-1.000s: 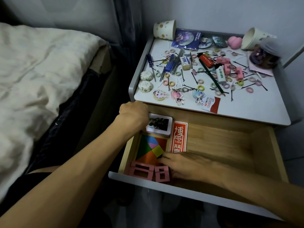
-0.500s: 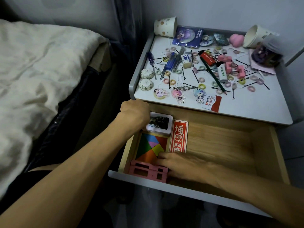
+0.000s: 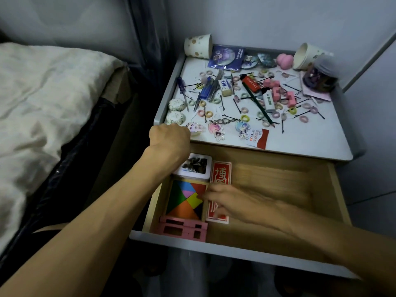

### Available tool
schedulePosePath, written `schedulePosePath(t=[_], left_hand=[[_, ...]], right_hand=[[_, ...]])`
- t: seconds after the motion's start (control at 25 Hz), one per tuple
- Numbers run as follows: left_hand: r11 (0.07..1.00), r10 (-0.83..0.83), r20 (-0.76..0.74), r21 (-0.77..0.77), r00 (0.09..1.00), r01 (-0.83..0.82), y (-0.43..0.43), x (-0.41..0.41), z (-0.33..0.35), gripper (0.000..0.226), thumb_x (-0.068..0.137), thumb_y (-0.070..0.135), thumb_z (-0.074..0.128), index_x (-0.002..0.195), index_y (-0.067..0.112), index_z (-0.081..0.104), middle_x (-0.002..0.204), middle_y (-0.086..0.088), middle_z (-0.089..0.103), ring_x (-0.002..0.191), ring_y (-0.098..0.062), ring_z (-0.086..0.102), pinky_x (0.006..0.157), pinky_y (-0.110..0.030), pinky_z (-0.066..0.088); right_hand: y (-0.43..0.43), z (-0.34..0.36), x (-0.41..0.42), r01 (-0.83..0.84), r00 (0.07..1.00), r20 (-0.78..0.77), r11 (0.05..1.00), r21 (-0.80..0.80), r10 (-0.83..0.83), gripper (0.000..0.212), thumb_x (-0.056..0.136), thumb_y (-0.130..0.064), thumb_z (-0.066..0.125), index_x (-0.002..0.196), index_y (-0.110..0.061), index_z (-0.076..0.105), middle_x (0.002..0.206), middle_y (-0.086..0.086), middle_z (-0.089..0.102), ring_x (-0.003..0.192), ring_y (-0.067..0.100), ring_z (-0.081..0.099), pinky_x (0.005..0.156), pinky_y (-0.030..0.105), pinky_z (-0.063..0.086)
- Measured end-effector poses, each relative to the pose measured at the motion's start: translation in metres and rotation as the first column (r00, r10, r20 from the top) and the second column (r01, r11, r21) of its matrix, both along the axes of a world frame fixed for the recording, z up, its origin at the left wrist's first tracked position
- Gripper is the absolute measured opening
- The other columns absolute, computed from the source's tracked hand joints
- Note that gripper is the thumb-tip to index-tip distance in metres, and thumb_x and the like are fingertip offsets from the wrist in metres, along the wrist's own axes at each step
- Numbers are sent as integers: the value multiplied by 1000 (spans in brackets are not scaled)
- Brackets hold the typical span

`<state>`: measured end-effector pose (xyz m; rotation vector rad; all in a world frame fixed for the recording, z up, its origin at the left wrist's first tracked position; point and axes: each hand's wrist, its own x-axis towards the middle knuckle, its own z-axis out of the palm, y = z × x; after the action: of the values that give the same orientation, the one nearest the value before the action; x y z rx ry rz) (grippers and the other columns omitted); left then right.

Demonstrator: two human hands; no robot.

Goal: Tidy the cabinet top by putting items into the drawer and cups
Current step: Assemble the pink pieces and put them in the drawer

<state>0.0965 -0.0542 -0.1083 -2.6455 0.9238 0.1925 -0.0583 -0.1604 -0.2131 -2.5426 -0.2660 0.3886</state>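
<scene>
Your left grip (image 3: 169, 142) sits at the front left corner of the bench (image 3: 300, 144), left of centre frame. Its knuckles are up and its fingers curl under, and you cannot tell from here whether it has anything in it. The keychains (image 3: 216, 130) lie just to its right. The nearest charm is touching or almost touching the knuckles, so this is the nearer grip by far. They are three flat cartoon figures, one pale, one pink, one blue-haired, strung to one metal ring. The row runs left to right along the bench's front edge. Below that edge the drawer (image 3: 278, 189) stands pulled out. Your right grip (image 3: 233, 202), blurred, lies low in it over the red box (image 3: 220, 174). Its fingers are loose and hold nothing that shows, well apart from the keychains.
</scene>
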Motion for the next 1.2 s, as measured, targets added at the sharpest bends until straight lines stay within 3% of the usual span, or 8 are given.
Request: schedulePosePath(t=[0.16, 0.36, 0.48, 0.64, 0.88, 1.04, 1.12, 1.2], left_hand=[[940, -49, -62, -340, 997, 25, -18, -1, 13, 34, 92, 44, 60, 110, 15, 64, 105, -12, 67, 98, -32, 64, 77, -33, 47], [647, -218, -311, -756, 925, -102, -52, 3, 38, 12, 89, 29, 64, 91, 19, 71, 81, -1, 72, 71, -17, 68, 71, -38, 58], [599, -279, -330, -794, 902, -105, -87, 8, 47, 11, 90, 24, 65, 100, 19, 68, 94, 0, 72, 77, -13, 67, 73, -36, 58], [624, -327, -256, -781, 910, 5, -150, 21, 39, 21, 90, 23, 65, 110, 18, 68, 105, -3, 71, 91, -19, 65, 81, -33, 54], [753, -327, -141, -636, 934, 168, -249, 64, 12, 27, 91, 24, 64, 117, 16, 66, 120, -13, 66, 108, -32, 61, 89, -41, 52], [741, -342, -77, -635, 937, 218, -273, 70, -10, 23, 89, 32, 67, 104, 14, 70, 105, -13, 70, 98, -33, 64, 82, -43, 54], [726, -366, -69, -646, 928, 238, -278, 75, -21, 19, 88, 27, 67, 98, 11, 71, 99, -14, 71, 93, -34, 66, 79, -43, 54], [707, -371, -75, -668, 926, 230, -280, 79, -26, 17, 88, 22, 67, 97, 8, 71, 98, -17, 71, 91, -34, 65, 79, -40, 53]], right_hand=[[-54, 71, -2, 223, 954, 214, 974, -41, -210, 30, 90, -20, 66, 120, -14, 67, 110, -2, 66, 96, -1, 54, 86, 15, 43], [-140, 119, 15, 635, 694, 404, 771, 47, -596, 21, 92, -12, 64, 111, -16, 71, 100, -2, 71, 77, 4, 60, 74, 25, 47], [-192, 124, 37, 777, 586, 403, 628, -33, -703, 30, 91, -19, 64, 120, -13, 66, 113, 9, 69, 93, 24, 66, 81, 39, 54], [-223, 115, 59, 784, 617, 326, 597, -172, -716, 41, 86, -26, 70, 123, -10, 62, 115, 15, 67, 101, 29, 64, 81, 35, 53], [-239, 101, 64, 805, 585, 296, 585, -98, -755, 17, 83, -16, 67, 101, -15, 66, 90, 8, 70, 78, 25, 65, 72, 39, 57], [-242, 101, 65, 823, 518, 269, 559, 101, -812, 16, 82, -11, 67, 97, -17, 67, 87, 4, 70, 77, 19, 66, 67, 35, 58], [-241, 106, 66, 784, 435, 50, 406, 470, -899, 11, 84, -6, 64, 94, -12, 65, 82, 7, 70, 68, 19, 69, 66, 33, 60], [-235, 113, 68, 580, 455, -370, -46, 813, -810, 7, 89, 0, 54, 91, -1, 60, 78, 15, 67, 66, 23, 68, 69, 35, 61]])
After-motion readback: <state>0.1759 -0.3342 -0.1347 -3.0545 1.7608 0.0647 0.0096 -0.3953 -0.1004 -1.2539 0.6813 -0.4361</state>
